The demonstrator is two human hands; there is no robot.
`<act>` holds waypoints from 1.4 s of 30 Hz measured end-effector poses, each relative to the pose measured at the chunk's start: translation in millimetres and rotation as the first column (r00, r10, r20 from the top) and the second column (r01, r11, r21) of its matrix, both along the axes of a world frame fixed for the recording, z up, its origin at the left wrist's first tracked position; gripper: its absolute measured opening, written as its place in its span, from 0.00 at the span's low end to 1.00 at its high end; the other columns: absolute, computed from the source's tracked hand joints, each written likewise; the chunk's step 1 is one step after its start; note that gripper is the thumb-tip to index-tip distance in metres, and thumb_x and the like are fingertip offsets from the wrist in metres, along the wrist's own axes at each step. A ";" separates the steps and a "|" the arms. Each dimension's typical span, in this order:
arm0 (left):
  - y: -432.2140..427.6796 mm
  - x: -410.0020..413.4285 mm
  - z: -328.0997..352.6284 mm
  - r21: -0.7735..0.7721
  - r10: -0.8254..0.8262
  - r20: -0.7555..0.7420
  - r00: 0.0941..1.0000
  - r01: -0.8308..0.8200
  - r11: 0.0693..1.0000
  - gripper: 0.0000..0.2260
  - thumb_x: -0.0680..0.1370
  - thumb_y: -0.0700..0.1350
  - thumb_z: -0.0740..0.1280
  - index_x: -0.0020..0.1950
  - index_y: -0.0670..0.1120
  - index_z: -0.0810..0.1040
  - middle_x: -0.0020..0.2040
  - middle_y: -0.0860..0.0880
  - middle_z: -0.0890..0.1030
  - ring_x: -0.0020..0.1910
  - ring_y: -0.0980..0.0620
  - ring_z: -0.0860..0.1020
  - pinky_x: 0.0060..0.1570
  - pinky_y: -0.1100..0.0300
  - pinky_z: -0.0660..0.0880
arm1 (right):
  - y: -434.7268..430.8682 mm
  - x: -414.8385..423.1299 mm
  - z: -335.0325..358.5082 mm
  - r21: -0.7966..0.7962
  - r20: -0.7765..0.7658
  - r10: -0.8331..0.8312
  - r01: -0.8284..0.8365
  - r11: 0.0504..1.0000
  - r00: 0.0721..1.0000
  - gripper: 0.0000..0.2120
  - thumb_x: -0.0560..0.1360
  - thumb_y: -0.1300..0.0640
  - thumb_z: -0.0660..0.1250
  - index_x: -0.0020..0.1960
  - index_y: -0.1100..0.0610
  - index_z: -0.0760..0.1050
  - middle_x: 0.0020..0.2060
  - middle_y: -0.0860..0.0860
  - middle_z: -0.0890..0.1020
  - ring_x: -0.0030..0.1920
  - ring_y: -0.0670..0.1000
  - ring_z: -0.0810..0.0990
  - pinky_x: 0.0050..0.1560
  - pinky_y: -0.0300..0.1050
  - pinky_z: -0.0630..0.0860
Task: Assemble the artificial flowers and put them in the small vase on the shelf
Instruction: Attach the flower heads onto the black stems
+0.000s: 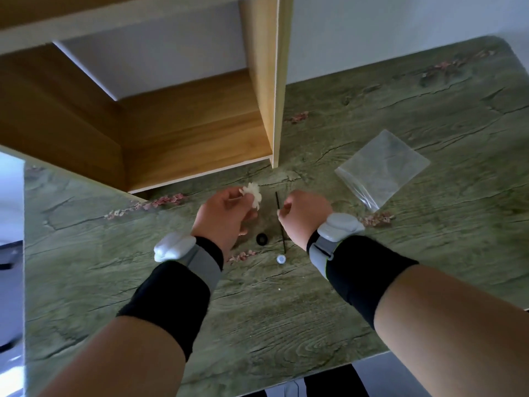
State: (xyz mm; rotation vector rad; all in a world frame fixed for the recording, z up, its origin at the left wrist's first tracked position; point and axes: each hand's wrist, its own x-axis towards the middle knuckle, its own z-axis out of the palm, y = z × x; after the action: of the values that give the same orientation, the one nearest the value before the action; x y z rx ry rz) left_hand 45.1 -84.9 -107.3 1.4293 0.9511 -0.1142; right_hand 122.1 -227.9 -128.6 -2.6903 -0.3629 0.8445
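My left hand (226, 214) pinches a small white flower head (253, 193) between its fingertips, held just above the table. My right hand (303, 214) is closed on a thin black stem (280, 222) that runs upright past its fingers, a short gap to the right of the flower head. Below the hands a small black ring (262, 239) and a little white round cap (281, 259) lie on the table. No vase shows in this view.
A wooden shelf unit (266, 81) stands on the green wood-patterned table (286, 310) at the back left, its lower compartment open. A clear plastic zip bag (380, 169) lies to the right. The table's front edge runs below my forearms.
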 end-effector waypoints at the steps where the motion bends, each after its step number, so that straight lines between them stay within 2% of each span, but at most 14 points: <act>1: 5.1 -2.4 -1.4 -0.045 0.018 0.004 1.000 -0.018 0.999 0.04 0.78 0.45 0.70 0.52 0.48 0.80 0.44 0.49 0.85 0.42 0.53 0.85 0.33 0.58 0.75 | 5.3 -1.4 -3.4 -0.028 0.006 0.025 -0.025 0.999 1.000 0.12 0.78 0.47 0.63 0.47 0.56 0.77 0.41 0.53 0.83 0.42 0.56 0.82 0.42 0.47 0.80; 3: 14.4 -8.0 -2.3 -0.127 0.052 0.014 0.999 -0.050 0.991 0.04 0.78 0.44 0.69 0.51 0.45 0.79 0.46 0.47 0.84 0.43 0.52 0.84 0.33 0.58 0.72 | 13.2 -3.6 -11.5 -0.097 0.017 0.039 -0.037 0.995 0.999 0.15 0.78 0.47 0.65 0.36 0.55 0.72 0.34 0.53 0.80 0.37 0.57 0.82 0.40 0.47 0.80; 5: 20.7 -13.9 -0.7 -0.205 0.089 0.033 0.995 -0.081 0.975 0.02 0.78 0.43 0.69 0.48 0.45 0.78 0.42 0.48 0.83 0.42 0.51 0.83 0.33 0.58 0.71 | 17.3 -4.2 -18.5 -0.147 0.005 0.022 -0.021 0.989 1.000 0.17 0.77 0.49 0.65 0.32 0.54 0.69 0.31 0.52 0.78 0.32 0.55 0.78 0.39 0.47 0.80; 7: 24.2 -18.2 3.0 -0.249 0.105 0.052 0.993 -0.089 0.964 0.02 0.79 0.42 0.68 0.47 0.45 0.78 0.39 0.49 0.82 0.40 0.52 0.82 0.33 0.59 0.70 | 19.4 -4.5 -18.4 -0.203 -0.013 0.036 -0.038 0.978 0.999 0.15 0.78 0.52 0.64 0.34 0.57 0.72 0.29 0.52 0.76 0.29 0.53 0.75 0.38 0.44 0.78; 10: 24.5 -19.6 11.3 -0.300 0.119 0.084 0.989 -0.089 0.950 0.03 0.79 0.42 0.67 0.50 0.42 0.78 0.40 0.48 0.82 0.38 0.52 0.81 0.31 0.61 0.70 | 19.8 -5.3 -12.8 -0.238 -0.071 0.097 -0.112 0.965 0.993 0.15 0.80 0.54 0.61 0.37 0.60 0.71 0.28 0.51 0.70 0.34 0.55 0.75 0.38 0.44 0.72; 14: 22.4 -18.9 21.2 -0.330 0.130 0.100 0.986 -0.090 0.940 0.03 0.80 0.41 0.66 0.46 0.44 0.77 0.37 0.49 0.81 0.36 0.52 0.80 0.29 0.62 0.70 | 14.5 -9.2 -1.9 -0.100 -0.035 0.033 -0.036 0.994 0.999 0.18 0.77 0.51 0.62 0.32 0.56 0.62 0.26 0.51 0.68 0.26 0.53 0.68 0.29 0.43 0.65; 16: 19.8 -20.8 25.8 -0.323 0.120 0.107 0.987 -0.080 0.943 0.03 0.80 0.41 0.67 0.46 0.44 0.77 0.38 0.48 0.80 0.35 0.52 0.80 0.29 0.61 0.69 | 10.2 -12.8 10.4 0.031 0.007 -0.011 0.010 0.999 1.000 0.12 0.75 0.52 0.63 0.36 0.55 0.67 0.28 0.51 0.72 0.28 0.53 0.71 0.28 0.44 0.67; 18: 16.9 -22.3 30.1 -0.295 0.108 0.109 0.988 -0.071 0.953 0.02 0.79 0.41 0.67 0.47 0.44 0.78 0.37 0.49 0.80 0.35 0.53 0.80 0.30 0.61 0.70 | 3.8 -16.9 27.3 0.198 0.007 -0.077 0.074 0.977 0.997 0.04 0.74 0.55 0.65 0.48 0.55 0.74 0.36 0.50 0.79 0.34 0.54 0.79 0.34 0.48 0.78; 21: 14.5 -24.6 33.6 -0.190 0.082 0.107 0.991 -0.060 0.980 0.03 0.79 0.41 0.68 0.45 0.45 0.79 0.36 0.50 0.82 0.36 0.52 0.80 0.32 0.60 0.71 | -6.5 -24.9 49.7 0.350 -0.025 -0.070 0.075 0.934 0.997 0.15 0.74 0.58 0.66 0.61 0.52 0.74 0.40 0.49 0.82 0.36 0.50 0.81 0.37 0.47 0.81; 24: 13.0 -27.3 34.9 -0.072 0.057 0.091 0.994 -0.050 0.996 0.03 0.78 0.43 0.69 0.44 0.46 0.80 0.37 0.49 0.82 0.39 0.51 0.81 0.36 0.58 0.73 | -12.8 -33.3 65.7 0.399 0.006 -0.029 0.024 0.916 1.000 0.10 0.75 0.57 0.65 0.54 0.51 0.78 0.39 0.45 0.81 0.32 0.46 0.78 0.32 0.41 0.75; 28: 9.2 -30.8 34.3 0.046 0.022 0.087 0.996 -0.026 0.999 0.05 0.78 0.44 0.69 0.42 0.47 0.79 0.38 0.49 0.81 0.39 0.52 0.82 0.37 0.56 0.73 | -17.7 -43.0 73.6 0.437 0.022 0.094 -0.094 0.894 0.995 0.06 0.78 0.56 0.63 0.47 0.51 0.78 0.33 0.49 0.81 0.28 0.49 0.76 0.29 0.42 0.71; 32: 5.5 -34.2 33.6 0.076 -0.014 0.099 0.995 0.006 0.997 0.06 0.78 0.44 0.70 0.41 0.48 0.79 0.35 0.51 0.79 0.36 0.54 0.81 0.35 0.57 0.73 | -21.3 -45.1 73.8 0.427 0.046 0.152 -0.157 0.890 0.987 0.08 0.80 0.53 0.62 0.49 0.51 0.80 0.33 0.48 0.82 0.23 0.42 0.71 0.27 0.35 0.65; 36: 1.1 -35.6 34.4 0.067 -0.030 0.108 0.994 0.023 0.997 0.06 0.77 0.44 0.70 0.40 0.48 0.79 0.32 0.51 0.80 0.32 0.56 0.80 0.33 0.58 0.72 | -22.2 -45.4 73.9 0.440 0.068 0.162 -0.176 0.880 0.984 0.10 0.80 0.53 0.61 0.49 0.52 0.81 0.32 0.48 0.82 0.24 0.44 0.72 0.27 0.38 0.66; 42: -3.9 -40.3 39.0 0.111 -0.069 0.117 0.991 0.056 0.992 0.04 0.77 0.45 0.70 0.42 0.48 0.80 0.33 0.51 0.82 0.30 0.59 0.79 0.33 0.60 0.73 | -25.4 -47.8 76.6 0.432 0.079 0.175 -0.192 0.881 0.981 0.10 0.80 0.54 0.62 0.48 0.52 0.82 0.27 0.43 0.78 0.22 0.42 0.71 0.26 0.34 0.63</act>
State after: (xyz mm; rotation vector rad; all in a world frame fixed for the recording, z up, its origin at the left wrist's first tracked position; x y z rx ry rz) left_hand 4.8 -88.8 -68.3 1.5484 0.8243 -0.0226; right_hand 74.3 -253.4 -52.0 -2.2756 -0.7336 0.6631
